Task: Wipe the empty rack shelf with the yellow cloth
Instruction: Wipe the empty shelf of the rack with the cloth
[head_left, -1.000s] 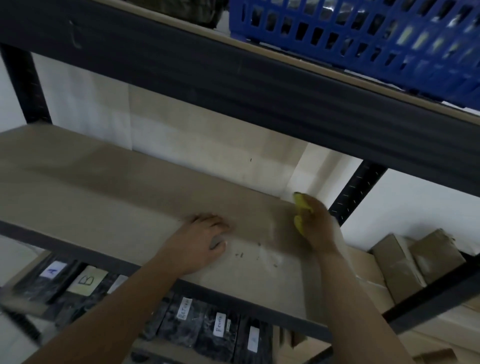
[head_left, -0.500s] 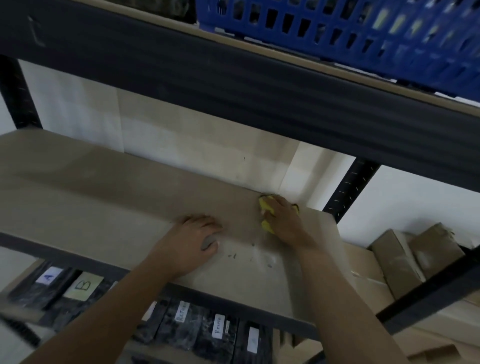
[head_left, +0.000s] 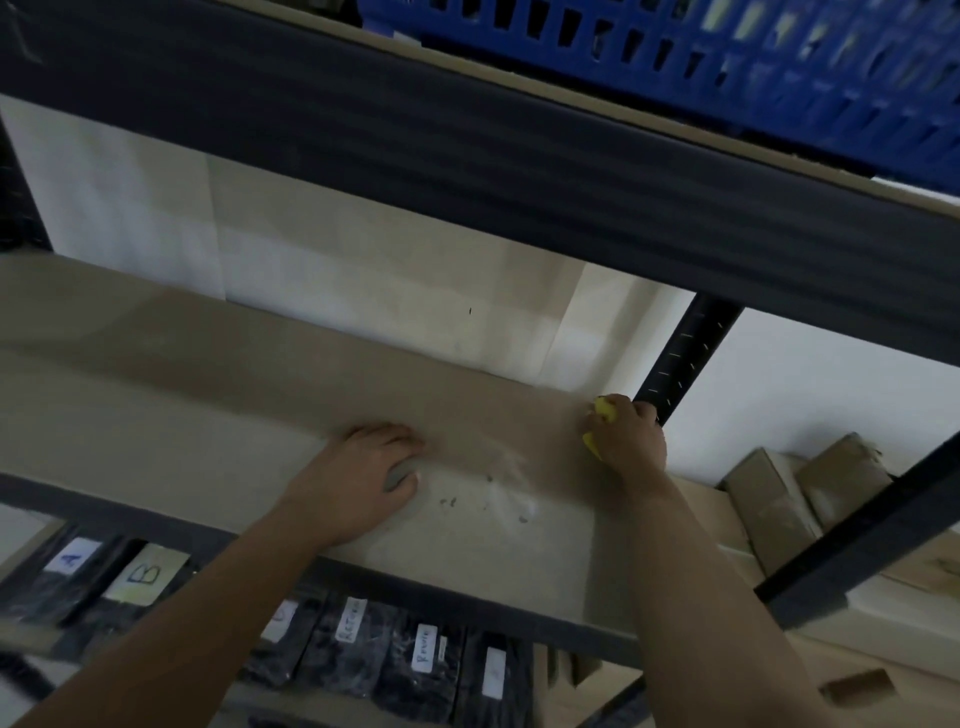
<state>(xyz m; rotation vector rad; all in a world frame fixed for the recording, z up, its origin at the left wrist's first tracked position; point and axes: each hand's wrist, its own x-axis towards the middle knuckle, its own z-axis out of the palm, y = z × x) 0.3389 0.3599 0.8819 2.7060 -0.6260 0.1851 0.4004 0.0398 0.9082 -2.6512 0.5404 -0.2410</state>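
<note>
Head: yellow cloth (head_left: 602, 415) under R hand (head_left: 626, 441)

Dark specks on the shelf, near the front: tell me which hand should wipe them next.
Right. The right hand already grips the yellow cloth at the back right corner, probably a short pull from the specks. The left hand lies flat on the shelf, holding nothing.

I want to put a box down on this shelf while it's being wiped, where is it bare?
The shelf is bare from the left hand out to the left post and back to the wall. It is tight at the right end: the right hand presses the yellow cloth into the back corner, dark specks between the hands.
</note>
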